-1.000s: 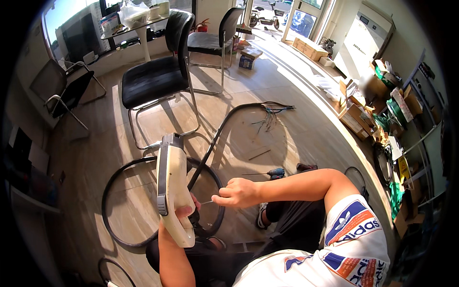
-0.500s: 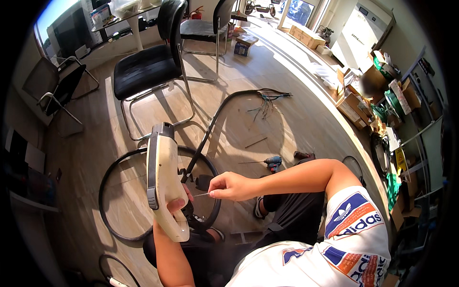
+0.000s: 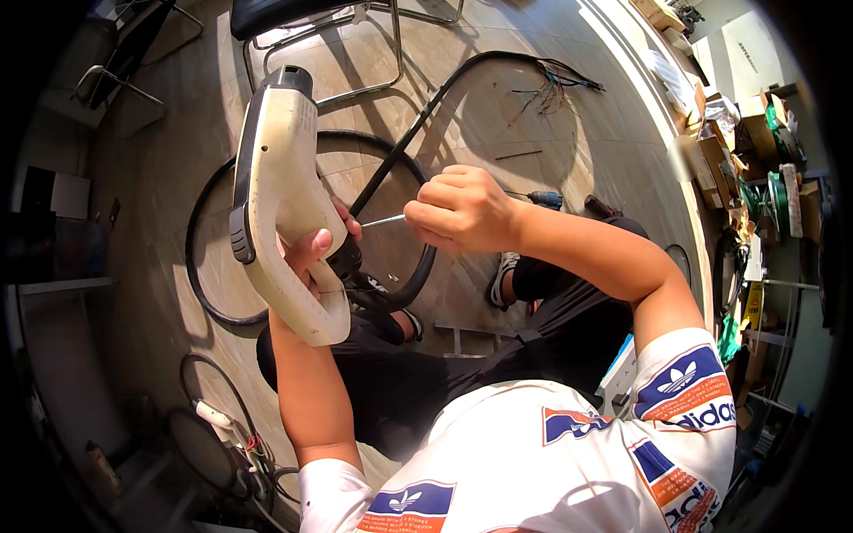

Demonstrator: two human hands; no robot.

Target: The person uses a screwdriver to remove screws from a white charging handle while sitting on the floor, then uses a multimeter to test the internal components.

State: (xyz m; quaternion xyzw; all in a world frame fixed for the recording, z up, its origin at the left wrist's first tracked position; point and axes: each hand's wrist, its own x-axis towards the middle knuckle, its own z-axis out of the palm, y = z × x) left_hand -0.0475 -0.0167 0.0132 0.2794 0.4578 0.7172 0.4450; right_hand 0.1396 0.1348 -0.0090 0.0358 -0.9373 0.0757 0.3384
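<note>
My left hand [image 3: 306,253] is closed around a cream plastic connector housing [image 3: 271,160] with dark side strips, held upright at a slight tilt, its thumb across the grip opening. My right hand [image 3: 458,209] is closed on a thin metal rod [image 3: 380,220] pointed at the housing's side near my left fingertips; whether the tip touches is unclear. Behind and below the housing, a thick black cable [image 3: 191,253] lies looped on the floor. It runs out to splayed loose wires [image 3: 555,75]. A blue-and-black power drill [image 3: 544,199] lies beyond my right hand.
Chairs [image 3: 306,18] stand at the top. Cardboard boxes and green reels [image 3: 782,191] are piled along the right wall. A shelf [image 3: 67,284] is at left. Another cable with a light connector [image 3: 213,413] lies at lower left. My bent legs [image 3: 551,311] frame the work area.
The view has tilted down, so the chairs and floor items sit higher in the picture. The housing and both hands also appear higher and larger, with the same grips.
</note>
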